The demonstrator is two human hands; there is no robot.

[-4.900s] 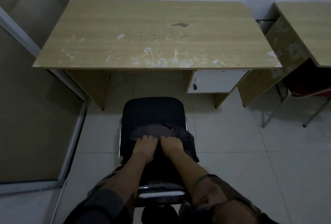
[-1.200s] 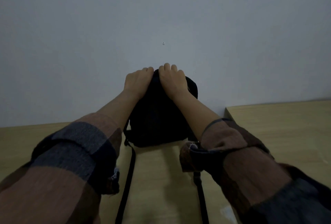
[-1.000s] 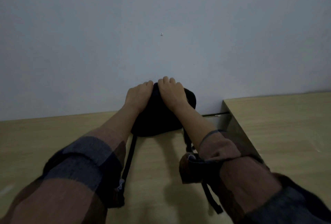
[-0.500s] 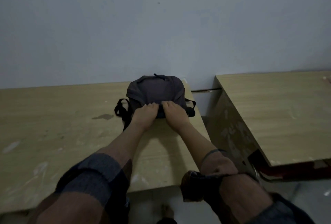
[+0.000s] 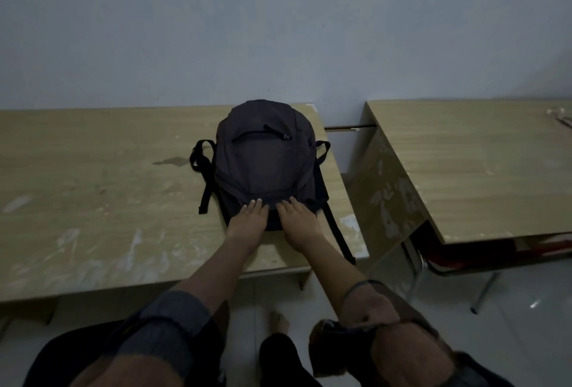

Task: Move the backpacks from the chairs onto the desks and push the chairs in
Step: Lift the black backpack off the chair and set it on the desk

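A dark grey backpack [image 5: 263,163] lies flat on the right end of the wooden desk [image 5: 93,201], front pocket up, top toward the wall. Its black straps spread out on both sides, and one strap [image 5: 340,238] reaches the desk's front edge. My left hand [image 5: 247,222] and my right hand [image 5: 298,222] rest side by side on the bag's near bottom edge, fingers stretched flat on the fabric. The black chair [image 5: 62,355] shows only as a dark shape at the bottom left, behind my left sleeve.
A second wooden desk [image 5: 479,170] stands to the right across a narrow gap. A red chair [image 5: 464,258] with metal legs is tucked under it. A pale wall runs behind both desks. The floor is tiled, and my bare foot [image 5: 280,321] stands on it.
The backpack went from the chair seat up onto the desk, first held upright against the wall, then laid flat. My fingers have gone from curled on its edge to flat on top.
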